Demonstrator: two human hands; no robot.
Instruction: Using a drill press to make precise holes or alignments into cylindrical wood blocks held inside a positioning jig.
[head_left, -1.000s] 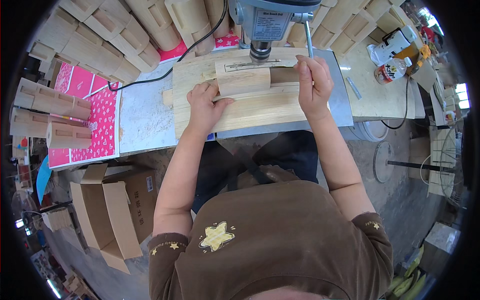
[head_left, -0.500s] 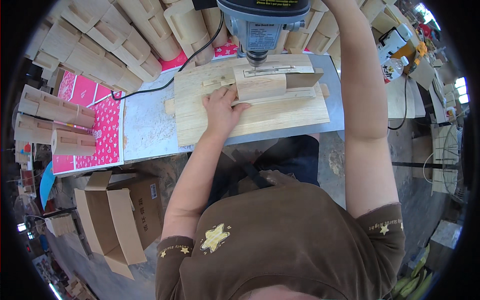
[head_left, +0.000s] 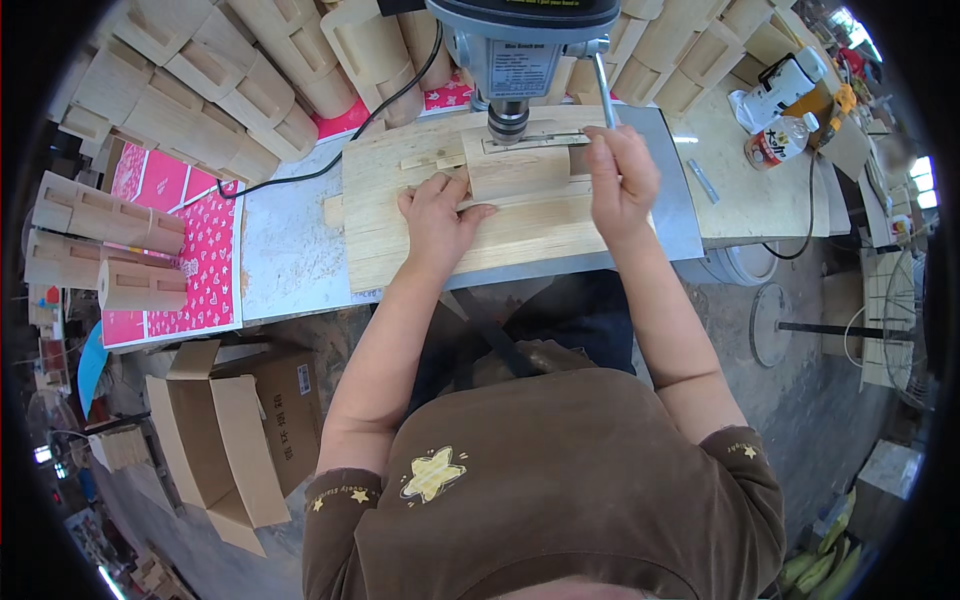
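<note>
A bench drill press point(head_left: 515, 68) stands in front of me at the far middle. Its chuck point(head_left: 507, 122) is down close over the left end of a slot in a pale, rounded wooden piece point(head_left: 530, 172). That piece rests on a flat wooden board point(head_left: 395, 240). With its thumb along the near side and fingers at the left end, my left hand point(head_left: 438, 220) grips the wooden piece. My right hand point(head_left: 625, 190) is closed around the metal lever point(head_left: 604, 85) of the press, partly covering the piece's right end. The drill bit's tip cannot be made out.
Many stacked wooden pieces point(head_left: 235, 85) stand behind and left on a pink patterned sheet point(head_left: 210, 262). A black cable point(head_left: 350, 140) crosses the table. Right are a bottle point(head_left: 782, 142) and a small metal bar point(head_left: 703, 180); an open cardboard box point(head_left: 240, 450) lies lower left.
My right hand has come down from beyond the upper edge, pulling the lever into view. The chuck has lowered toward the wooden piece. My left hand has stayed in place.
</note>
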